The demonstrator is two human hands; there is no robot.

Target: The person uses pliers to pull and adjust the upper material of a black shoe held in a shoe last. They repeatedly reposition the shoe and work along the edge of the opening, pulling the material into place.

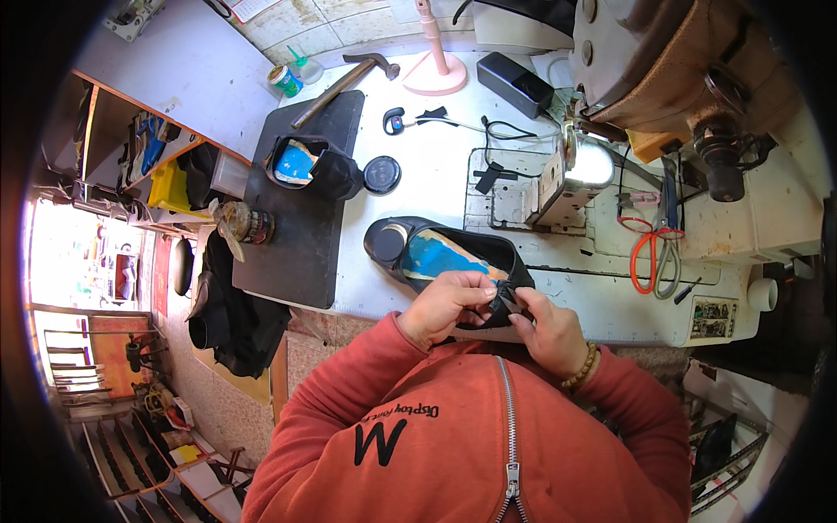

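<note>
A black shoe [514, 250] with a blue and tan inner sole lies on the white table in front of me. At its near right edge a small dark strip of material [504, 302] is gathered between my fingers. My left hand [449, 307] pinches it from the left, thumb and forefinger together. My right hand [554, 334], with a beaded bracelet at the wrist, is closed on it from the right. The fingertips hide part of the strip, and I cannot tell whether it is attached to the shoe. A round black thing with a pale rim [386, 241] sits over the shoe's left end.
A second black shoe [342, 177] rests on a dark mat [327, 253], with a hammer [336, 94] and a smeared jar [248, 223] nearby. Beyond my hands stands a sewing machine [645, 61]. Orange-handled scissors [643, 261] hang at the right. A pink stand [436, 71] is at the back.
</note>
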